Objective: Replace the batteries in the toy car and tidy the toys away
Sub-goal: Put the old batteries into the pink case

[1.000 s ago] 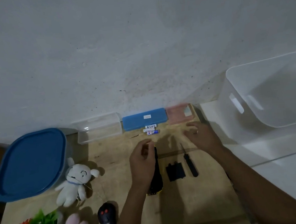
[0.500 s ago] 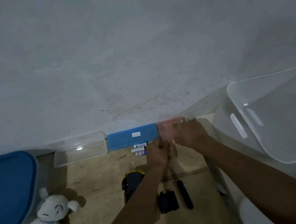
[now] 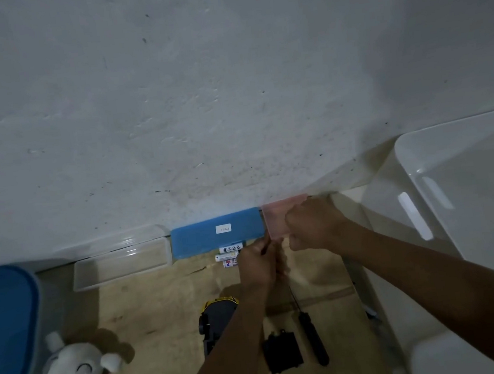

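left hand (image 3: 257,265), right hand (image 3: 312,225) moved off toy car (image 3: 218,314); fingers (image 3: 262,247) grip pink case (image 3: 276,218).

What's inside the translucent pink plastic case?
Nothing distinct shows through the pink case. The right hand covers its right part, the left hand holds its near corner; contents cannot be told.

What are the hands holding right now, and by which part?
The pink case: the right hand grips its right side, and the left hand pinches its near left corner.

Bare left hand (image 3: 257,265), right hand (image 3: 310,225); forearms bare to frame edge, seemingly; view dim.
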`<state>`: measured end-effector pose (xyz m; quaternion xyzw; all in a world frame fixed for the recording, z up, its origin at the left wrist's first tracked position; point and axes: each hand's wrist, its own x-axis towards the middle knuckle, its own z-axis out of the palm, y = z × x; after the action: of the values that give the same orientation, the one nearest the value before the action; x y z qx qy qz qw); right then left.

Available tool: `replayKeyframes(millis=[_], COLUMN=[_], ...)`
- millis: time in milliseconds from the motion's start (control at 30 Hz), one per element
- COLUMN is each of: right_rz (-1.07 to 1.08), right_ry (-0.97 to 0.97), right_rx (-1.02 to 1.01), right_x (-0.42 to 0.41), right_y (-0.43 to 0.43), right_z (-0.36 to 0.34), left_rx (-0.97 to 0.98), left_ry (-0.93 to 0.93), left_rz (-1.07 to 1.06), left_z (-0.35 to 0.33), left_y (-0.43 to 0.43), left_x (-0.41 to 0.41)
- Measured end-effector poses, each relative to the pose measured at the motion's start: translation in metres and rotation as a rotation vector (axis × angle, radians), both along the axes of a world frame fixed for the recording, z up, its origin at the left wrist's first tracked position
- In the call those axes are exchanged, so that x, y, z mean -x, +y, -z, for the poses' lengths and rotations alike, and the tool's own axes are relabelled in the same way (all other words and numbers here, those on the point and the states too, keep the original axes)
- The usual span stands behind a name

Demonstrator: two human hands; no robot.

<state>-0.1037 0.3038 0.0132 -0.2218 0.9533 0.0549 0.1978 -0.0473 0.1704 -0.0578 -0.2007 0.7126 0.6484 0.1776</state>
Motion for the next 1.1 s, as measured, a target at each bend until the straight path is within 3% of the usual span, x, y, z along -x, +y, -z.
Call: replayKeyframes(millis=[233,400,600,733,833,900,967,1100], right_rz=[-0.112,-0.07,0.062,0.127,0.394,0.626,0.722,0.515], right_ry=[-0.003,0.069,0.346,0.566,0.662,0.612,0.481,0.253], right_rx=[-0.03,0.027,0.315,0.389,0.444,0.549,0.639,0.696], right_x=[0.018,0.025,0.026,0.016,0.005,-0.003,-0.012,-0.016], right_y=[0.003,0.01,0.019,0.013,0.004,-0.002,-0.008,-0.014], right_z=[-0.02,-0.025,-0.018,0.006,0.022,0.029,0.037,0.052], left_rx=[-0.019,-0.003,0.16,0.229,0.192,0.201,0.199,0.189], left_ry=[-0.004,0.008,0.065,0.108,0.053,0.049,0.044,0.052], left_rz=[0.001,0.002,0.033,-0.011,-0.028,-0.019,-0.022,-0.031], left_z=[0.002,0.009,0.009,0.004,0.007,0.007,0.009,0.003], left_y=[-0.001,0.0,0.001,0.001,0.001,0.001,0.001,0.002], left_x=[0.001,-0.002,-0.005,-0.006,-0.005,-0.005,-0.005,-0.004])
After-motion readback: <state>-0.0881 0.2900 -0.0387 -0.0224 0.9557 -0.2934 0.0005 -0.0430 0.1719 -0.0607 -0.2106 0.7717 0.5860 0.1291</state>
